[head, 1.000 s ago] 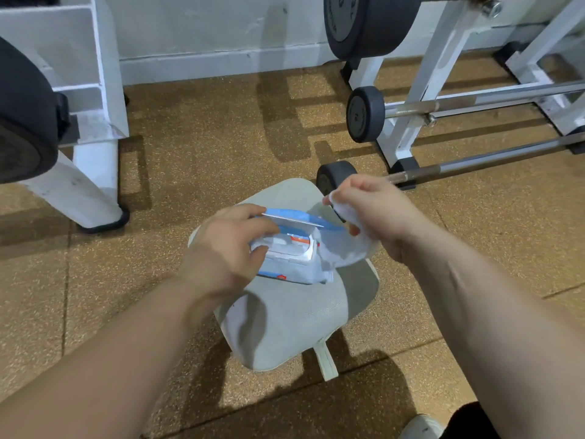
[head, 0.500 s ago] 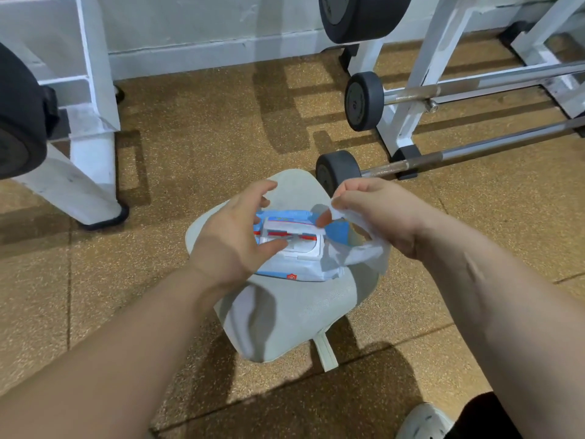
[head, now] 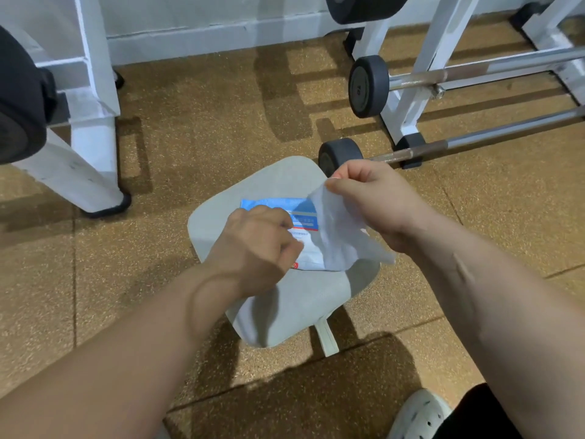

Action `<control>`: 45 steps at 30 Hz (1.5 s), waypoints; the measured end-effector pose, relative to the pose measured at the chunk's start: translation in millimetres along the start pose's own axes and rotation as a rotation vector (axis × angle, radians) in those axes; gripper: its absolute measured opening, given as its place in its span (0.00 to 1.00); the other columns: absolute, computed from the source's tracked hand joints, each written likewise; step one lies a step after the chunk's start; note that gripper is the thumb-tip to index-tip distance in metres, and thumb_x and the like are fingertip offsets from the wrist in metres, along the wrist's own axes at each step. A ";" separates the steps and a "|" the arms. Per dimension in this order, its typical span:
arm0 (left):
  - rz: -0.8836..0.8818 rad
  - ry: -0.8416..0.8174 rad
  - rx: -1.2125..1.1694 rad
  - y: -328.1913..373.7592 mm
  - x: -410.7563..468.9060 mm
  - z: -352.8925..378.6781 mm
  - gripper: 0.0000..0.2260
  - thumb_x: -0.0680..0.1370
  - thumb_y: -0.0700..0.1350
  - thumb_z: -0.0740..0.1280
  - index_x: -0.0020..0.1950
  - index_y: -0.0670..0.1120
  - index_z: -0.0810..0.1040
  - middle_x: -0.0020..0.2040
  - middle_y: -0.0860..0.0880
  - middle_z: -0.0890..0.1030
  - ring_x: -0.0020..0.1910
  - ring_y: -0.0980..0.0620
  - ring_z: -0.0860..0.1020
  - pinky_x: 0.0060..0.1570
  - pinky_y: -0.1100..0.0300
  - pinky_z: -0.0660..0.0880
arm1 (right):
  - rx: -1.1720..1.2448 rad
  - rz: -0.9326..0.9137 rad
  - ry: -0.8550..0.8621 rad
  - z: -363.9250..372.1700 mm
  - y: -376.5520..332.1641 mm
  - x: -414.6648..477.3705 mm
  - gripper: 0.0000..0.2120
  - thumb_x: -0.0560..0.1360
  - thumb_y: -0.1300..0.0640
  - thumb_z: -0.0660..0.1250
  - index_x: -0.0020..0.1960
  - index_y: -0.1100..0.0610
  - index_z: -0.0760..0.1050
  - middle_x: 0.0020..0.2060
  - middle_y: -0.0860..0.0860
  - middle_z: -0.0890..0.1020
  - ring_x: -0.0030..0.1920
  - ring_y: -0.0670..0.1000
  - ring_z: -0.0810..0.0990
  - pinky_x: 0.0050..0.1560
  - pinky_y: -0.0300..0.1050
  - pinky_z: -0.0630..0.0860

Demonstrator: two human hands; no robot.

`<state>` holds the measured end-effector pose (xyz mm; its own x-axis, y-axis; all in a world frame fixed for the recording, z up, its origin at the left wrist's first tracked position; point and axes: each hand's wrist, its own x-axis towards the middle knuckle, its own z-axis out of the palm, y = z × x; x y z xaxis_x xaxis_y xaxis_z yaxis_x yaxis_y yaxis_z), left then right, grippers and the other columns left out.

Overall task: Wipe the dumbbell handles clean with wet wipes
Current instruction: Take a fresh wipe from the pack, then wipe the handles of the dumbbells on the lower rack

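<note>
A blue-and-white wet wipes pack (head: 304, 213) lies on a grey stool seat (head: 281, 182). My left hand (head: 258, 243) sits on the pack's left part with fingers curled over it, holding it down. My right hand (head: 370, 198) pinches the top corner of a white wet wipe (head: 338, 239) that hangs over the pack's right end. Just beyond the stool, a bar with a small black weight (head: 338, 153) lies on the floor, its metal handle (head: 474, 141) running right. A second weighted bar (head: 367, 87) rests higher on the rack.
A white rack frame (head: 408, 103) stands at the back right, holding a large black plate (head: 364, 4) at the top. Another white frame (head: 91, 99) and a black plate (head: 19, 103) are at the left. The floor is brown rubber. My white shoe (head: 418, 413) shows bottom right.
My right hand has drawn the wipe up and away from the pack. My left hand went from spread fingers on the lid to curled fingers pressing on the pack.
</note>
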<state>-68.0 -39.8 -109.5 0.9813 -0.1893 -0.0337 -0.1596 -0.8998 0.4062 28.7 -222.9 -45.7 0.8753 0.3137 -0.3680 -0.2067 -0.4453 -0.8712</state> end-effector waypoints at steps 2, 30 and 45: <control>-0.079 0.079 -0.452 8.2 6.7 -21.0 0.21 0.81 0.55 0.56 0.46 0.45 0.85 0.48 0.47 0.84 0.53 0.47 0.80 0.55 0.47 0.75 | 0.045 -0.073 0.012 6.8 -12.5 1.1 0.07 0.78 0.59 0.68 0.41 0.58 0.77 0.29 0.51 0.74 0.30 0.47 0.68 0.31 0.40 0.64; -1.055 0.511 -1.406 7.4 -74.8 -425.3 0.08 0.79 0.40 0.69 0.42 0.47 0.85 0.42 0.42 0.86 0.39 0.48 0.83 0.39 0.57 0.76 | -0.399 -0.602 -0.068 137.1 -354.5 -96.1 0.24 0.72 0.49 0.70 0.67 0.52 0.76 0.53 0.50 0.77 0.55 0.54 0.76 0.55 0.56 0.75; -1.211 0.490 -0.858 -117.1 -91.5 -471.9 0.04 0.77 0.47 0.67 0.46 0.51 0.82 0.44 0.53 0.84 0.49 0.49 0.82 0.47 0.55 0.76 | -0.365 -0.325 -0.105 195.9 -422.5 -31.8 0.03 0.78 0.56 0.68 0.47 0.48 0.76 0.36 0.43 0.77 0.38 0.41 0.76 0.38 0.33 0.70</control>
<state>-88.5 268.5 276.9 0.4406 0.7500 -0.4934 0.6603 0.1016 0.7441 2.6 119.6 270.5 0.8164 0.5595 -0.1430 0.2525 -0.5686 -0.7829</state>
